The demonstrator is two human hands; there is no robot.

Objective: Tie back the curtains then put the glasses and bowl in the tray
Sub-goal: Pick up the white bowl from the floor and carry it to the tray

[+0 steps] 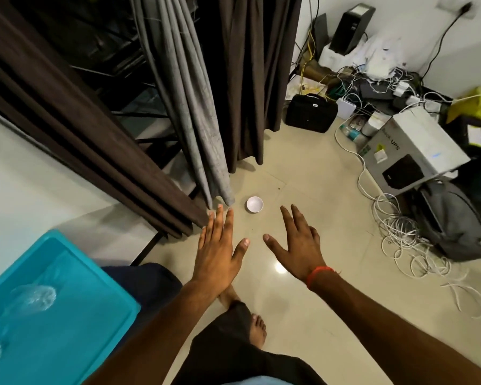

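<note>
White bowl [254, 204] sits on floor, far of both hands. Left hand [220, 252] & right hand [297, 247] splayed, holding nothing. Best: scoop w/ both, carry near-left to teal tray [75, 262].

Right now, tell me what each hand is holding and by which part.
Nothing is held. The left hand and right hand are both open with fingers spread, above the floor, short of the white bowl.

White bowl [254, 204] upright on floor (beside curtains [189, 107]).
</note>
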